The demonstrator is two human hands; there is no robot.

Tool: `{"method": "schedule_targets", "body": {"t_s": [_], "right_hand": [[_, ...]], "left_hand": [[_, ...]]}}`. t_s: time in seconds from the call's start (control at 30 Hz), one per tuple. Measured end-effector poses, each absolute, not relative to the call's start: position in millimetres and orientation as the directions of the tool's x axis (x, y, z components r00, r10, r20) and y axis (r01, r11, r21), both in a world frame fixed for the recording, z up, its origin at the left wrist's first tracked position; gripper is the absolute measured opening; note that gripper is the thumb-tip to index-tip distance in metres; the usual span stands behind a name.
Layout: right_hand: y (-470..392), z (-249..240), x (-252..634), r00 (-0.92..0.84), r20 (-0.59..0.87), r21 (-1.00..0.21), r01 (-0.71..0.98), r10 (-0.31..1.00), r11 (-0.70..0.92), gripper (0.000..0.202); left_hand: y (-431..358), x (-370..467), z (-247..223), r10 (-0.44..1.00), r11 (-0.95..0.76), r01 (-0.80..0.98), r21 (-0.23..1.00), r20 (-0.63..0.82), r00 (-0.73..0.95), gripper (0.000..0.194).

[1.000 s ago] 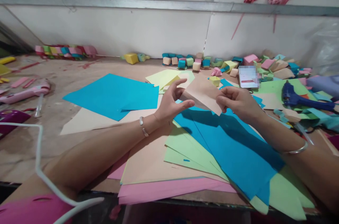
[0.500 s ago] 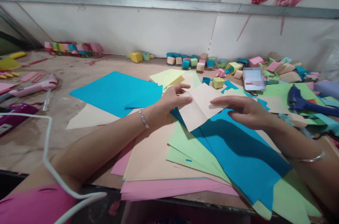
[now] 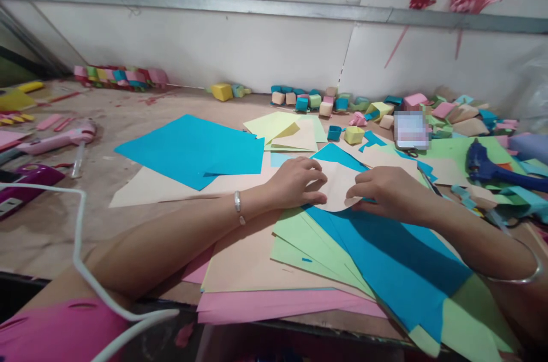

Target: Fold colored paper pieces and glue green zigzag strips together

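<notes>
Small pale paper piece point(image 3: 336, 176) between both hands, over the blue sheets point(image 3: 398, 259) on the tabletop point(image 3: 34, 248). Right hand point(image 3: 385, 193): fingers closed on the paper's curled right-hand edge. Left hand point(image 3: 299, 182): fingers curved at its left side; cannot tell whether they pinch it or merely rest there. Near edge bowed, so a crease pressed now would probably run crooked if the edges are not squared first. Footing looks doubtful too: blue sheets and light green sheets point(image 3: 308, 248) overlap loosely, and hard pressing could slide the pile, shifting the paper with it. A tight pinch on one edge might dent or tear it. White cable point(image 3: 78, 253) crosses the left arm; a wide reach could snag it.
</notes>
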State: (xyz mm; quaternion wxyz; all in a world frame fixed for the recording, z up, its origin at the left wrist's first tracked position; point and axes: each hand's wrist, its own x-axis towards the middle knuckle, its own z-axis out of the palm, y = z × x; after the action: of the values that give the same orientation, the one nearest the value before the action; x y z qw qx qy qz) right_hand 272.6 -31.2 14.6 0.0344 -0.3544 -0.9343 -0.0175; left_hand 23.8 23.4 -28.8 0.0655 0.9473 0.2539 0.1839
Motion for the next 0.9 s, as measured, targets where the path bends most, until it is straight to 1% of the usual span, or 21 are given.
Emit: {"method": "schedule_targets", "body": {"t_s": [0.07,0.2,0.27,0.3,0.33,0.4,0.53,0.7,0.8,0.9], "right_hand": [[-27,12,279,-0.743,0.074,-0.097,0.658,0.665,0.746,0.011],[-27,1,288,-0.71,0.119,-0.359,0.621,0.694,0.697,0.019],[-31,-7,286,-0.678,0.143,-0.439,0.61,0.721,0.66,0.022],[-33,-12,285,-0.657,0.145,-0.461,0.617,0.74,0.638,0.024],[-35,-17,283,-0.635,0.145,-0.468,0.632,0.759,0.618,0.025],[-38,-25,279,-0.578,0.149,-0.443,0.686,0.802,0.577,0.026],[-43,-31,272,-0.483,0.156,-0.321,0.8,0.862,0.506,0.025],[-48,-27,265,-0.405,0.082,-0.209,0.887,0.911,0.413,0.024],[-49,-27,264,-0.408,0.073,-0.206,0.887,0.91,0.414,0.022],[-49,-28,264,-0.415,0.08,-0.233,0.876,0.906,0.422,0.021]], "left_hand": [[25,24,-28,0.487,-0.872,0.431,0.233,0.318,0.814,0.037],[25,23,-26,0.467,-0.88,0.397,0.262,0.318,0.825,0.03],[23,23,-26,0.464,-0.879,0.387,0.279,0.311,0.829,0.027],[22,23,-25,0.466,-0.876,0.385,0.29,0.308,0.829,0.027],[21,23,-25,0.469,-0.873,0.383,0.302,0.306,0.828,0.027],[20,22,-25,0.474,-0.866,0.377,0.327,0.303,0.826,0.028],[20,22,-25,0.477,-0.857,0.368,0.359,0.287,0.831,0.03],[20,22,-22,0.446,-0.868,0.341,0.361,0.267,0.854,0.03],[18,23,-21,0.456,-0.863,0.349,0.364,0.267,0.849,0.023],[12,25,-21,0.511,-0.835,0.402,0.376,0.258,0.82,0.018]]}}
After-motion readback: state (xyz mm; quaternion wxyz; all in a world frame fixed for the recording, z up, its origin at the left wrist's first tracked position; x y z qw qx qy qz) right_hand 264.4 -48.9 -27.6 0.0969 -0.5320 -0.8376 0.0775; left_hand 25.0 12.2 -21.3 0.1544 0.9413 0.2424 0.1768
